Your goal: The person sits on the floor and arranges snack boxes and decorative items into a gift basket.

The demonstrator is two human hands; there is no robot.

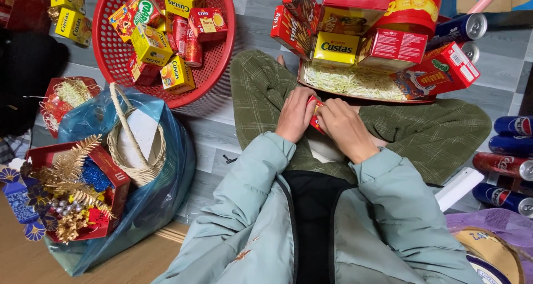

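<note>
I sit cross-legged on the floor in green plaid trousers. My left hand [295, 116] and my right hand [345, 128] are closed together over a small red packet [316, 120] held above my lap; only a sliver of it shows between the fingers. Just beyond my hands a red tray [355, 97] lined with pale shredded paper [350, 80] rests on my knees. Yellow and red snack boxes [335, 48], a round red tin [413, 9] and blue cans [461, 29] stand along its far side.
A red plastic basket [111, 56] with several yellow and red snack boxes sits at the upper left. A wicker basket [136, 151] lies in a blue plastic bag [172, 167]. Gold and blue decorations [66, 192] fill a red box at left. Drink cans [508, 165] lie at right.
</note>
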